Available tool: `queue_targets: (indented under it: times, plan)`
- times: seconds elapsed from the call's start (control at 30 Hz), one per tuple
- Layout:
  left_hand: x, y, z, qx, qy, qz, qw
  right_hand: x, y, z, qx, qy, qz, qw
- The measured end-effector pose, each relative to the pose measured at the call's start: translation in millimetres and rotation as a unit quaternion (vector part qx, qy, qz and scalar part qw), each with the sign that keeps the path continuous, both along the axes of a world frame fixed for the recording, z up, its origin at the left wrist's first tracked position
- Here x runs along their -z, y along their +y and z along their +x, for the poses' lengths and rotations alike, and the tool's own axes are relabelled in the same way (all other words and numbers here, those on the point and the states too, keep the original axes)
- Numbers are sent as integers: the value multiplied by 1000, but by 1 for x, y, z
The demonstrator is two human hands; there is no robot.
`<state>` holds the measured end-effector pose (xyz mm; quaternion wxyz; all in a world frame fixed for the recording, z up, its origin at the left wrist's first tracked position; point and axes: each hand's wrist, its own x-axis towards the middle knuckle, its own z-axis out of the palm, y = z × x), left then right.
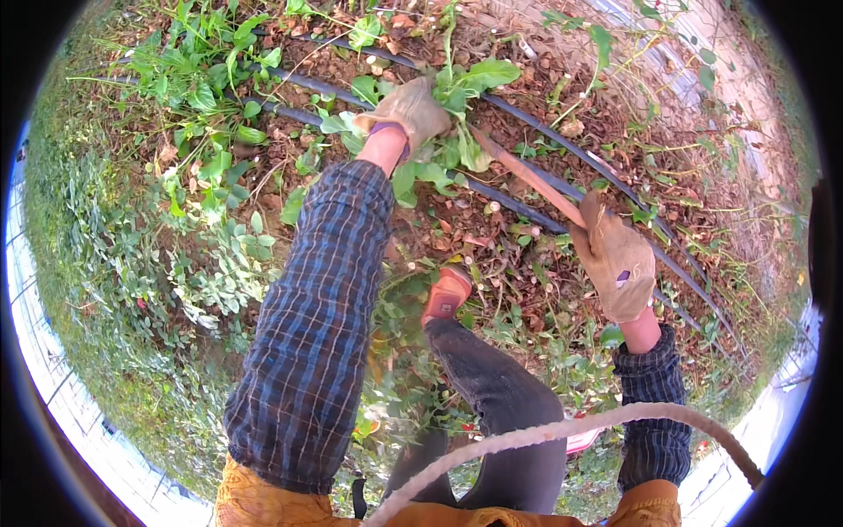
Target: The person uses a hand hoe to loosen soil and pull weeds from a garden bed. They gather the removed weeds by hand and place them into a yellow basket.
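My left hand [413, 113], in a tan work glove, is closed around the stems of a broad-leaved green plant [484, 76] growing in the bed. Leaves spread out above and below the glove. My right hand [616, 267], gloved too, with a small hole showing purple near the wrist, grips a wooden tool handle [530, 178]. The handle slants up and left to the plant's base. Leaves hide its far end, so I cannot tell what kind of tool it is.
Several black irrigation hoses [553, 135] run across soil covered with dry leaves [494, 263] and cut stubs. More leafy weeds [197, 85] grow at upper left, leafy shrubs [224, 263] at left. My orange shoe [448, 293] stands by the bed. A pale rope [546, 431] curves across the foreground.
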<state>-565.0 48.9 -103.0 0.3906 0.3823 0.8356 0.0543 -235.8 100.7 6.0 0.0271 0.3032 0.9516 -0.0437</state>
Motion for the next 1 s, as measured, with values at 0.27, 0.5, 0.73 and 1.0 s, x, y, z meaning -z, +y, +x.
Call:
queue_targets:
  times: [0.27, 0.5, 0.73, 1.0]
  plan:
    - [0, -124, -59, -95, 173, 5, 980, -62, -36, 24, -10, 22, -60, 998]
    - [-96, -254, -182, -293, 302, 200, 885, -72, -26, 16, 257, -104, -347, 896]
    - [-120, -183, -128, -265, 234, -57, 934, -79, -19, -23, 284, -110, -439, 845]
    - [-48, -148, -99, -88, 123, -170, 974, -19, -22, -74, 85, -126, -452, 879]
